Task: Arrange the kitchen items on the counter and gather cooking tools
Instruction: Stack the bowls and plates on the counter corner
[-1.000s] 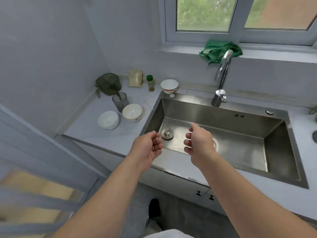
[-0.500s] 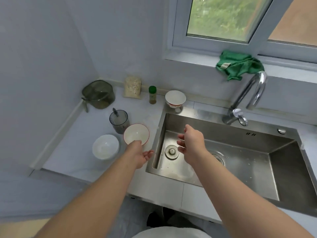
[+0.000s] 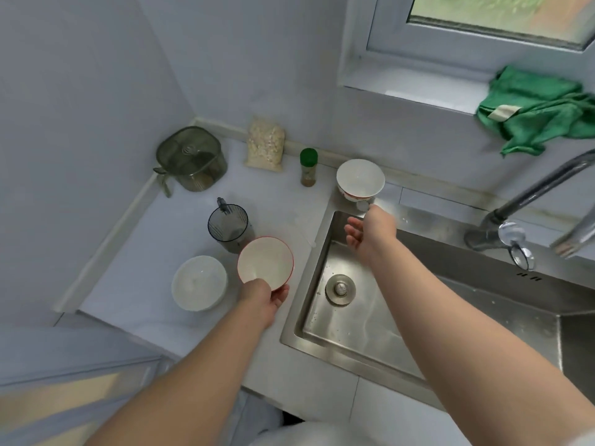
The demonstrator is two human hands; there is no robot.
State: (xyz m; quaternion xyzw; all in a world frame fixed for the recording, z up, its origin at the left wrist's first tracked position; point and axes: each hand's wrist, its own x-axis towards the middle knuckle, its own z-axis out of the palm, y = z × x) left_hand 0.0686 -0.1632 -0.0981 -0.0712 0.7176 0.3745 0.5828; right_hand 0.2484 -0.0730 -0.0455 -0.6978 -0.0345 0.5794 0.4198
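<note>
- Holding the red-rimmed bowl [image 3: 265,263] by its near edge, my left grip [image 3: 264,299] has its fingers curled beneath the rim. Half a second ago that palm was only arriving at the bowl, released.
- The bowl stands on the counter [image 3: 138,268], left of the sink [image 3: 354,333], about where it stood before. I cannot tell whether its base has left the surface.
- My right grip [image 3: 370,235] is released, fingers loose and holding nothing. It has gone from above the drain plug [image 3: 340,288] to the far left corner of the sink.
- That puts it just near of the patterned bowl [image 3: 360,178], which stands on the counter at the sink's far left corner. A small round thing lies between them, too small to name.
- A dark measuring cup [image 3: 228,223] stands right behind the red-rimmed bowl on its far left side, so close that I cannot tell whether they touch.
- A white bowl [image 3: 199,283] sits just left of the held one.
- Along the far wall, left to right: a greenish lidded container [image 3: 191,157], a bag of grains [image 3: 265,144], and a green-capped spice bottle [image 3: 308,167].
- A green cloth [image 3: 541,111] lies bunched on the window sill, above the faucet [image 3: 531,194] at the far right.
- My right forearm crosses over the sink basin.
</note>
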